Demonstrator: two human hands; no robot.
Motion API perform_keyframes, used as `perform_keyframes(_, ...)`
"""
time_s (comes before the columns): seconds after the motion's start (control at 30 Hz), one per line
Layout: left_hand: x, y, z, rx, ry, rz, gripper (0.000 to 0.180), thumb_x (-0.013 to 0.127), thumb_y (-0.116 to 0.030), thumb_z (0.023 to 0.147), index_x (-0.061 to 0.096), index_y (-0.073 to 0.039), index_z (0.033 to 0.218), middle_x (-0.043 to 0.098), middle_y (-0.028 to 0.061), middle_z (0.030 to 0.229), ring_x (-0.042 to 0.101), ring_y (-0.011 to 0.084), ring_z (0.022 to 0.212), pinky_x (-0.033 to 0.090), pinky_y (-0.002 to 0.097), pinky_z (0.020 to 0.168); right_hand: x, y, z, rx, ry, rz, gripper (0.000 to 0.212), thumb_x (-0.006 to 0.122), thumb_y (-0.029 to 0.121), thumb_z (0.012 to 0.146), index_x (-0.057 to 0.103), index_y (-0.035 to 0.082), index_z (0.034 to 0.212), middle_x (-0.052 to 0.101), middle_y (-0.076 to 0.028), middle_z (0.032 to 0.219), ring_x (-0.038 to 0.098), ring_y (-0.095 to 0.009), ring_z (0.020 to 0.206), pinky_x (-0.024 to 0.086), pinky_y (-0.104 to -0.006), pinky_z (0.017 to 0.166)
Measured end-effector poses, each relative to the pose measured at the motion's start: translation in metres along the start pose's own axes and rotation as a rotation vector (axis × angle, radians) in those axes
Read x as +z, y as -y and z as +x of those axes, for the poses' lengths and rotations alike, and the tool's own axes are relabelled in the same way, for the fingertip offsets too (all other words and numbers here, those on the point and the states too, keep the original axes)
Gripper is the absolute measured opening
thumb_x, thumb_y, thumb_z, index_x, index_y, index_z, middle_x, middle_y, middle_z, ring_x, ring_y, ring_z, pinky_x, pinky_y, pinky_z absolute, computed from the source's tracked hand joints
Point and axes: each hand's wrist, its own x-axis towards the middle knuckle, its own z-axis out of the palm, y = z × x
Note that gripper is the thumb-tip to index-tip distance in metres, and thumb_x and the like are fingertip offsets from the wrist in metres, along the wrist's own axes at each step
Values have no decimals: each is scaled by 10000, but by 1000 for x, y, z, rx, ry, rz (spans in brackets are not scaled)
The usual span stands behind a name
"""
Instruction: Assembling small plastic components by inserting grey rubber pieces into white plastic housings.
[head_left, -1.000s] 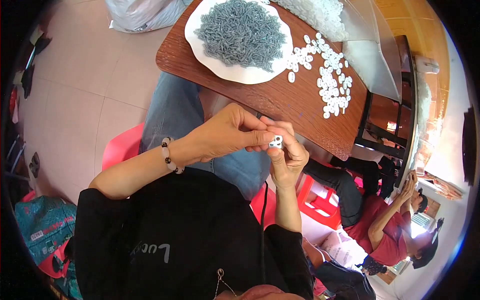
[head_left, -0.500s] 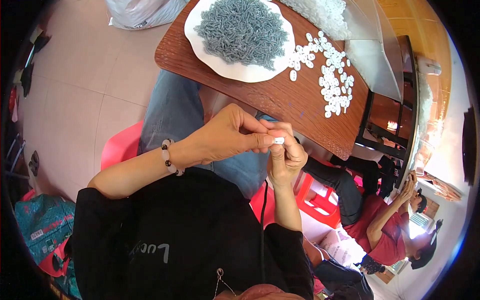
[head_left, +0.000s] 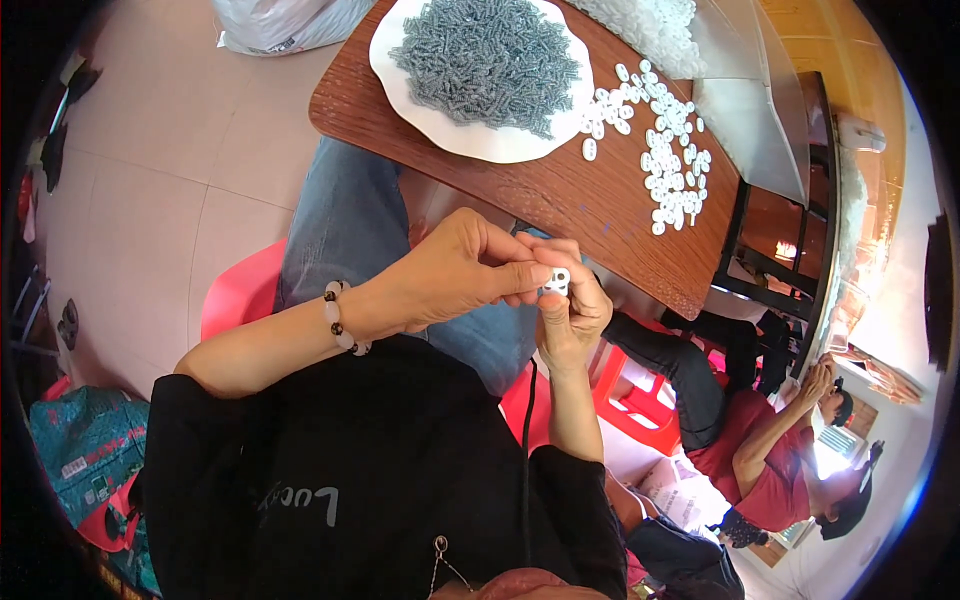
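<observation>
A small white plastic piece with two round holes (head_left: 557, 281), like a cord lock, sits between my fingertips above my lap. My left hand (head_left: 440, 275) reaches across with thumb and forefinger pinched at the piece's left side. Below and to the right, my right hand (head_left: 575, 318) holds it between thumb and curled fingers. Whether something tiny, such as a spring, is in the left pinch is hidden. Just beyond my hands is a brown wooden table (head_left: 500, 190). On it, a white scalloped plate (head_left: 480, 148) carries a heap of small metal springs (head_left: 485, 65).
Loose white oval pieces with holes (head_left: 665, 165) lie right of the plate. Behind them stands a clear-sided bin (head_left: 755, 125) beside a pile of white parts (head_left: 650, 30). A co-worker in a red shirt (head_left: 755, 440) sits at the right. A pink stool (head_left: 240, 290) is under me.
The white piece has turned between my fingers, so its two holes now face up. My left fingertips have shifted slightly back from over it. Both arms stay nearly in place.
</observation>
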Motion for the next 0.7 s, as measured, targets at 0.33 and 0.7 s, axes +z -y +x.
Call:
perform_keyframes(0.33,10,5,-4,-9,-67,-124,234,691,-186,845,700,4,981,644,34,702,548,56,640,431,193,568,1,-4,-3,-19,-73,-49,414,634,339,874,629,-53,1007,637,-205,987,610,-211,826,484,-279,702)
perform_keyframes(0.7,12,4,-4,-24,-63,-114,243,685,-191,850,696,-9,1009,638,29,700,534,52,636,428,196,573,-2,-4,-4,-53,-72,-34,411,650,340,860,644,-43,1009,639,-223,974,604,-213,801,483,-284,671)
